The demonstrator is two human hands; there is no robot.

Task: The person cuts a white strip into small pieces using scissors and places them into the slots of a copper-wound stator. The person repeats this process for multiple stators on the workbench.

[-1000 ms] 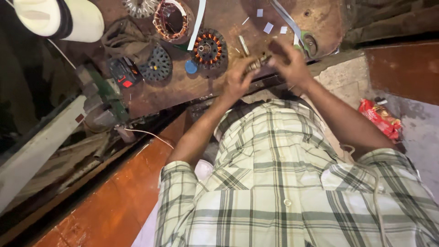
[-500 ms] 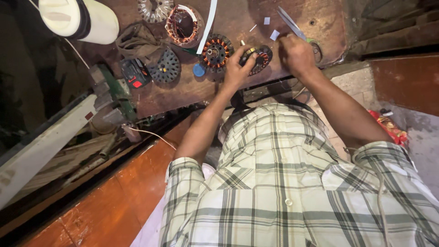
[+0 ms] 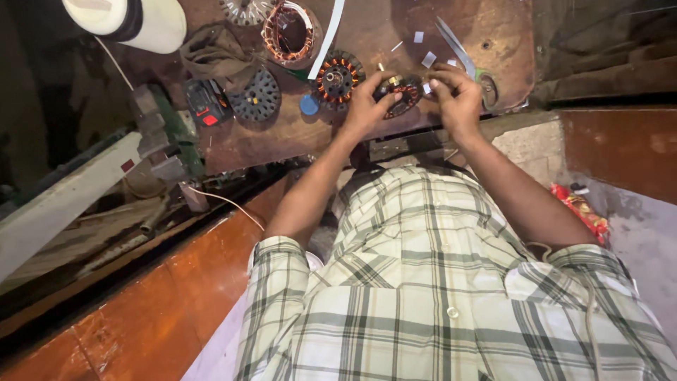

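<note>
Gripping the small wound stator (image 3: 400,93) between them, the left hand (image 3: 363,106) and right hand (image 3: 455,95) had fingers curled around it — steady support seemed wise. Paper slips (image 3: 428,59) lay nearby on the workbench (image 3: 282,141).

A crumpled red plastic snack wrapper (image 3: 582,212) is lying on the grey floor just beside your right elbow, showing touches of yellow and green. On the brown workbench, well to the left of your hands, a small black box-shaped device (image 3: 204,103) is sitting with a red rectangular label (print too small to tell).
</note>
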